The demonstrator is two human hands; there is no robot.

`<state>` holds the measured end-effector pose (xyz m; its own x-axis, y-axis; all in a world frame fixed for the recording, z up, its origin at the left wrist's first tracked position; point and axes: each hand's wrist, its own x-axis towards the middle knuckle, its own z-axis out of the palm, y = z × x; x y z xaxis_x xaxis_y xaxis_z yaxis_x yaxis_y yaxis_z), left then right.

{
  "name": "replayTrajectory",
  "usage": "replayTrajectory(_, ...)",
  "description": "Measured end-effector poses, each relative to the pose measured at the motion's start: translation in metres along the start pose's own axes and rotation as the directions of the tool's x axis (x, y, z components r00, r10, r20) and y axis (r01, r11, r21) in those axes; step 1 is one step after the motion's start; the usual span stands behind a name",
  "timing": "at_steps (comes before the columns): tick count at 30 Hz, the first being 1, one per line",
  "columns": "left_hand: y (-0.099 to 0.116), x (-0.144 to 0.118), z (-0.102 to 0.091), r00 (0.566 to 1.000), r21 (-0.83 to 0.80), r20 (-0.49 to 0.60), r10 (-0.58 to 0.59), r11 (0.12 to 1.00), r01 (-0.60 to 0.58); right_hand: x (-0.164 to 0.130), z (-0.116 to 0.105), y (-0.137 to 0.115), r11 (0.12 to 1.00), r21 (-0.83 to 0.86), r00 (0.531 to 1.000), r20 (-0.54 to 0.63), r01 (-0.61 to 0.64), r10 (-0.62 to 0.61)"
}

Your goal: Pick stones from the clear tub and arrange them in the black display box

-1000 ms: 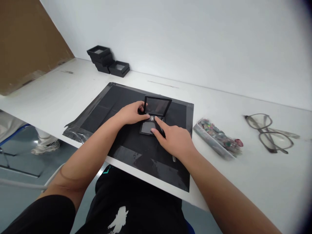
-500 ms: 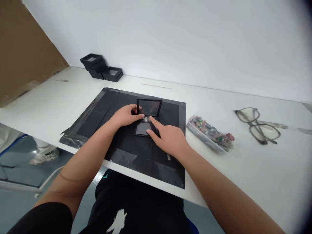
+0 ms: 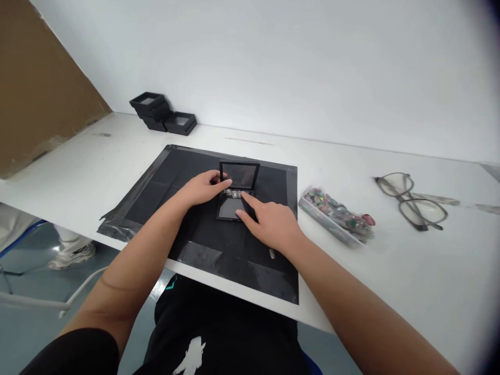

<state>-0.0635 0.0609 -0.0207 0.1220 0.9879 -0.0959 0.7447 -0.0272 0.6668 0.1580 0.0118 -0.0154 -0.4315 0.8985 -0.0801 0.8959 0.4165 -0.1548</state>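
A small black display box (image 3: pixel 229 216) with a clear window in its lid (image 3: pixel 239 175) stands opened on the black mat. Along its hinge side sit several small clear pieces (image 3: pixel 234 194), like faceted stones. My left hand (image 3: pixel 205 186) grips the lid's left edge, thumb in front and fingers partly hidden behind it. From the right, my right hand (image 3: pixel 275 221) reaches over the box. Its index fingertip is at the right end of the clear pieces, thumb apart over the window; the other fingers are hidden. A small shiny piece (image 3: pixel 272 253) lies on the mat by my right wrist.
The black mat (image 3: pixel 156 187) is taped to the white table. Similar black boxes (image 3: pixel 150 112) are stacked at the back left. To the right are a clear tray (image 3: pixel 332 224) of colourful wrapped pieces and a pair of glasses (image 3: pixel 422 211). Another person's shoe (image 3: pixel 72 256) shows below, left.
My left thumb has lifted off the clear pieces toward the lid, so more of them show. My right index finger has shifted slightly right. The view has tilted a little.
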Motion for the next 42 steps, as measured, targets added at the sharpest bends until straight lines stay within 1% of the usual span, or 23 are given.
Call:
replayTrajectory(4,0.009,-0.005,0.001,0.996,0.031,-0.076,-0.041,0.999,0.043,0.000,-0.002,-0.001,1.000,-0.020,0.999,0.030,0.023,-0.022)
replayTrajectory(7,0.020,-0.013,-0.002,0.980,0.122,-0.190,-0.054,0.989,0.078,-0.001,-0.003,-0.005,0.999,-0.034,0.999,0.026,0.034,-0.033)
replayTrajectory(9,0.025,-0.018,-0.004,0.952,0.152,-0.305,0.013,0.988,0.036,-0.006,-0.009,-0.009,0.998,-0.022,0.999,0.015,0.052,-0.051)
replayTrajectory(11,0.025,-0.021,-0.006,0.885,0.172,-0.448,0.129,0.983,-0.056,-0.015,-0.023,-0.007,0.996,0.034,0.996,0.007,0.087,-0.087)
replayTrajectory(12,0.025,-0.022,-0.006,0.828,0.195,-0.517,0.216,0.972,-0.131,-0.022,-0.033,-0.004,0.991,0.087,0.995,-0.002,0.101,-0.101)
replayTrajectory(13,0.025,-0.022,-0.006,0.739,0.228,-0.594,0.317,0.948,-0.223,-0.031,-0.045,0.003,0.977,0.173,0.992,-0.008,0.127,-0.128)
replayTrajectory(15,0.027,-0.025,-0.003,0.482,0.352,-0.687,0.543,0.830,-0.434,-0.051,-0.072,0.025,0.918,0.374,0.991,-0.014,0.131,-0.136)
replayTrajectory(16,0.030,-0.028,0.000,0.349,0.432,-0.674,0.651,0.730,-0.529,-0.061,-0.084,0.041,0.894,0.438,0.995,-0.017,0.097,-0.099)
replayTrajectory(17,0.035,-0.032,0.004,0.235,0.508,-0.614,0.753,0.606,-0.612,-0.071,-0.096,0.059,0.875,0.481,0.998,-0.044,0.056,-0.040)
replayTrajectory(18,0.040,-0.037,0.009,0.145,0.563,-0.523,0.840,0.468,-0.682,-0.079,-0.106,0.079,0.863,0.506,0.988,-0.131,-0.004,0.082)
replayTrajectory(19,0.047,-0.042,0.015,0.077,0.583,-0.404,0.911,0.322,-0.746,-0.086,-0.113,0.098,0.846,0.527,0.941,-0.243,-0.075,0.235)
replayTrajectory(20,0.053,-0.048,0.020,0.050,0.580,-0.283,0.958,0.213,-0.786,-0.090,-0.117,0.116,0.822,0.547,0.852,-0.346,-0.156,0.392)
replayTrajectory(21,0.060,-0.053,0.025,0.004,0.572,-0.202,0.979,0.121,-0.811,-0.092,-0.118,0.132,0.793,0.560,0.767,-0.391,-0.241,0.509)
replayTrajectory(23,0.070,-0.061,0.033,-0.068,0.548,-0.150,0.986,0.026,-0.836,-0.091,-0.112,0.155,0.784,0.544,0.748,-0.377,-0.298,0.546)
replayTrajectory(24,0.073,-0.063,0.035,-0.080,0.538,-0.145,0.986,0.011,-0.843,-0.089,-0.105,0.163,0.793,0.524,0.761,-0.364,-0.310,0.538)
replayTrajectory(25,0.074,-0.063,0.036,-0.074,0.529,-0.146,0.986,0.014,-0.849,-0.085,-0.096,0.168,0.817,0.487,0.783,-0.358,-0.308,0.509)
replayTrajectory(26,0.074,-0.062,0.035,-0.056,0.523,-0.148,0.987,0.030,-0.852,-0.081,-0.087,0.170,0.869,0.404,0.813,-0.379,-0.285,0.443)
replayTrajectory(28,0.071,-0.058,0.032,-0.007,0.519,-0.156,0.988,0.076,-0.851,-0.074,-0.070,0.169,0.959,0.158,0.839,-0.465,-0.235,0.282)
replayTrajectory(29,0.069,-0.056,0.030,0.016,0.515,-0.169,0.986,0.102,-0.851,-0.071,-0.062,0.166,0.979,0.038,0.846,-0.497,-0.201,0.193)
replayTrajectory(31,0.065,-0.051,0.028,0.054,0.481,-0.207,0.977,0.150,-0.864,-0.068,-0.053,0.159,0.987,-0.102,0.862,-0.504,-0.127,0.059)
replayTrajectory(33,0.063,-0.048,0.027,0.086,0.423,-0.239,0.967,0.184,-0.887,-0.066,-0.048,0.153,0.991,-0.108,0.888,-0.460,-0.084,0.025)
replayTrajectory(37,0.062,-0.047,0.029,0.161,0.308,-0.232,0.959,0.230,-0.923,-0.059,-0.046,0.150,0.994,0.013,0.952,-0.284,-0.110,0.109)
replayTrajectory(42,0.067,-0.051,0.031,0.275,0.176,-0.193,0.942,0.309,-0.935,-0.049,-0.041,0.155,0.992,0.086,0.986,-0.127,-0.096,0.107)
